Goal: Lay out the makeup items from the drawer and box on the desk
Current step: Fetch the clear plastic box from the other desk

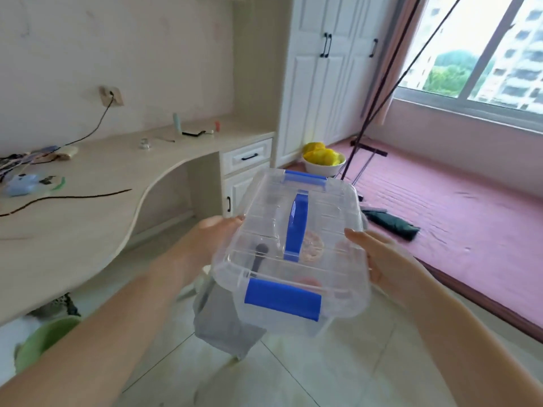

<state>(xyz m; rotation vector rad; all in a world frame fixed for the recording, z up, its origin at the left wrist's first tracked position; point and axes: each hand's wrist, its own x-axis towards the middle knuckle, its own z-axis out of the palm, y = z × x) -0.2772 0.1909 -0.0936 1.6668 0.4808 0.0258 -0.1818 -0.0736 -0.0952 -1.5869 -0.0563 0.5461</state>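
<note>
While both hands carry it mid-air w/ lid latched, clear plastic box point(293, 248) looks light, rigid, slick. Left hand point(217, 233) at 9 o'clock, right hand point(379, 259) at 3, fingers curled round the sides. Desk point(88, 207) off at 10 o'clock.

Bright daylight from window point(482, 54); motion blur, wide-angle edge distortion.

- Pale wall point(132, 54) with a socket point(111, 95) and a dark cable.
- Curved light-wood bench point(97, 183) runs along it, drawers point(246, 157) at its end.
- White wardrobe point(329, 69) with black handles.
- Bright window point(484, 48), pink curtain point(402, 45).
- Cream tiled floor point(308, 371); raised pink platform point(440, 201).
</note>
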